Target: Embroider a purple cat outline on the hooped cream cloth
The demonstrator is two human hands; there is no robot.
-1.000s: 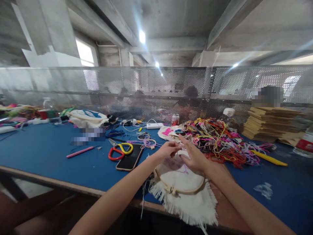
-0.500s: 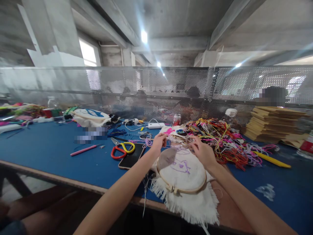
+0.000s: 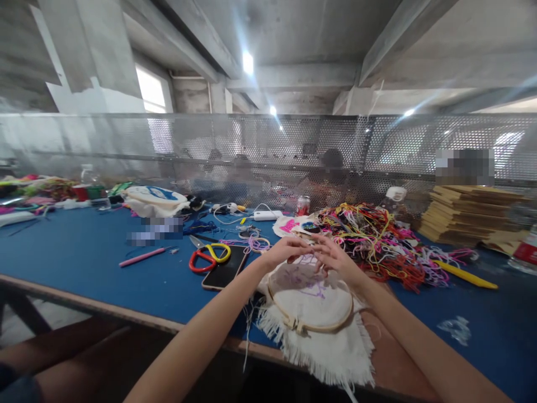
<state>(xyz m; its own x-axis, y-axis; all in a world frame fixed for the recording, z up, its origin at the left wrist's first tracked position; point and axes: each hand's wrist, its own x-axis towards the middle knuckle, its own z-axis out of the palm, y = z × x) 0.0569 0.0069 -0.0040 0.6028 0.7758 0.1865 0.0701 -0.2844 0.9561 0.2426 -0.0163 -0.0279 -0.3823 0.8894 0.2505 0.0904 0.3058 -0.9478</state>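
Note:
Over the far rim of a wooden embroidery hoop [image 3: 323, 328], my two hands meet at their fingertips. My left hand [image 3: 288, 252] has its fingers pressed together and pointing right; whatever they may hold is too small to make out. My right hand [image 3: 333, 258] bends over the cloth with its fingers apart. White fringed cloth [image 3: 327, 358] is stretched in the hoop, which leans at the table's front edge. Purple stitched lines [image 3: 315, 288] show on it, partly shaded by my hands. Just beyond lies a white piece with pink and blue embroidery [image 3: 290, 225].
Red-and-yellow scissors [image 3: 210, 258] lie against a phone [image 3: 224, 274] on the left. Tangled coloured yarn [image 3: 369, 229] heaps at right, beside a yellow tool [image 3: 465, 274]. Farther back are a drink can [image 3: 302, 205], stacked brown envelopes [image 3: 465, 215] and a perforated metal screen [image 3: 268, 134].
My hands have come together from either side of the hoop's far end, and the fingertips now meet above it. The embroidered piece behind shows more fully. The hoop stays nearly in place.

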